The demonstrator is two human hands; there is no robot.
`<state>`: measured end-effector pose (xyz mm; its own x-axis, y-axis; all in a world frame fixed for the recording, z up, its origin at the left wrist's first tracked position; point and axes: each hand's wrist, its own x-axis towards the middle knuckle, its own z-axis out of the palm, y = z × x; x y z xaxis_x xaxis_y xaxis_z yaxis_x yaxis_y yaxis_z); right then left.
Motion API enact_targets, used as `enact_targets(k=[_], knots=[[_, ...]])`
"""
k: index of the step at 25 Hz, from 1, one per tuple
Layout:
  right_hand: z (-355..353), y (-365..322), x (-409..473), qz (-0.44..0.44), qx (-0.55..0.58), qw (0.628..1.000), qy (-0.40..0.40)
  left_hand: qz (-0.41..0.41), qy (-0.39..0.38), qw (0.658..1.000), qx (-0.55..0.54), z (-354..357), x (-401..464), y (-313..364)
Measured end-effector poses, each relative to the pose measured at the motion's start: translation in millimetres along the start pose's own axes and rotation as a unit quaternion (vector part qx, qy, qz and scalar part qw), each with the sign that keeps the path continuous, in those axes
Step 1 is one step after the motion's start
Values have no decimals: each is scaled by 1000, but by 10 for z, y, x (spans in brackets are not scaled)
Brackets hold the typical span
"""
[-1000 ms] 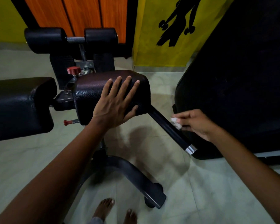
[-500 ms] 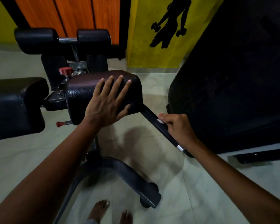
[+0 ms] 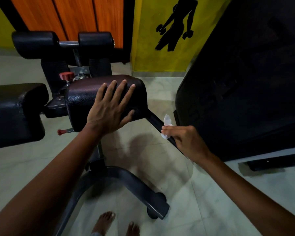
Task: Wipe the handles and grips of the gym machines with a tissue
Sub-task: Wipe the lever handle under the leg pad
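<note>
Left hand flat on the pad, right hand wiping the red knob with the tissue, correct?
Not the red knob. The head view shows the right hand holding the tissue on the black handle beside the pad. The left hand does lie flat on the pad.

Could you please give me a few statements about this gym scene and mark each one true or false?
1. The left hand lies flat on the pad. True.
2. The right hand holds a tissue at the black grip. True.
3. The left hand holds the tissue. False: the right hand does.
4. The knob behind the pad is blue. False: it is red.
5. The person wears shoes. False: the feet are bare.
</note>
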<state>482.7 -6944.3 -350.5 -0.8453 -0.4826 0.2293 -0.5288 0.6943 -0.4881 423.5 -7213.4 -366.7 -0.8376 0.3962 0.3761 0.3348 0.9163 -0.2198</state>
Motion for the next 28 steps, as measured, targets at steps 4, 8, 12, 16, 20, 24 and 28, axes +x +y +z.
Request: enact_targets(k=[4,8,12,16,20,24,28], knots=[[-77,126,10,172,36,984,38,2,-7,1000,0,12,8,-25],[71,158,192,419,288,861,-26,3,-3,1000,-1,6,9,-17],[-184,307,43,474,350,793,-153,3,-6,1000,-4,12,-2,-21],[-350,342,-125,474,301,801,-209,6,-2,1000,-7,20,-1,-13],[-274,67,15,360,126,924,-23,7,-5,1000,-17,27,-1,-21],[-236,-118,-115,162,81,980,-80,8,-3,1000,-22,35,-7,-11],[-228,-100,-138,161,40,986,-8,7,-8,1000,-27,29,-11,-26]])
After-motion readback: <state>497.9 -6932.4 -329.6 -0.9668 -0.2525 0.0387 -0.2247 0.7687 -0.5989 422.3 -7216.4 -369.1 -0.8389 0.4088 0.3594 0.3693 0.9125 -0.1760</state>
